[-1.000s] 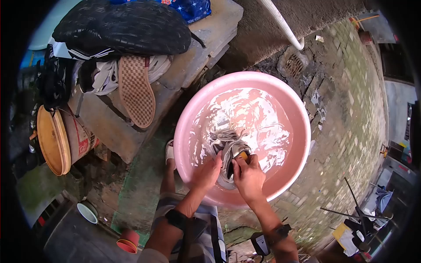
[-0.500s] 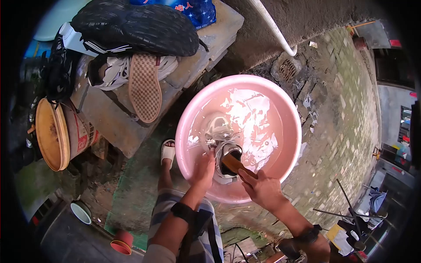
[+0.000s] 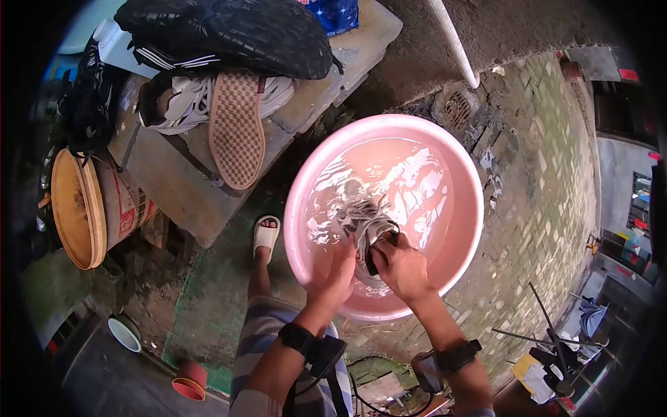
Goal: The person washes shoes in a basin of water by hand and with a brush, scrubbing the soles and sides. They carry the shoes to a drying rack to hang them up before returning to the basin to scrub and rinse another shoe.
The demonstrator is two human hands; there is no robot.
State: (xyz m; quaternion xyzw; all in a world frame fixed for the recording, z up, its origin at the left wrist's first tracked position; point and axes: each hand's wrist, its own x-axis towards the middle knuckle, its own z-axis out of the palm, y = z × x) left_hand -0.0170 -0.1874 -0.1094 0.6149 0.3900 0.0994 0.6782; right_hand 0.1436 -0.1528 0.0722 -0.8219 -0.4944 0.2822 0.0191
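Both hands were down in the pink basin (image 3: 417, 126), right at its near edge, and what a soaking scene it was! My left hand (image 3: 338, 274) was clamped over the near side of the grey shoe (image 3: 363, 226), fingers curled down against it, pinning it low in the shallow water (image 3: 410, 187). My right hand (image 3: 401, 267) was closed tight around the brush (image 3: 384, 239), of which only a brown tip showed past my knuckles, pushed into the shoe's opening. The laces (image 3: 351, 208) trailed loose and wet toward the basin's middle, while the far half of the basin held nothing but rippling, glaring water.

Off to the left, my sandalled foot (image 3: 265, 235) stood just beside the basin's wall. Beyond it ran the stone slab (image 3: 174, 187), and on its near edge a shoe with a checkered sole (image 3: 236, 132) lay sole-up, touching a white sneaker (image 3: 177, 104). A black bag (image 3: 229, 31) was piled over both of them. A bucket (image 3: 87, 208) lay on its side by the slab's left end. Past the basin's far rim sat the drain grate (image 3: 458, 108), under a white pipe (image 3: 455, 42).
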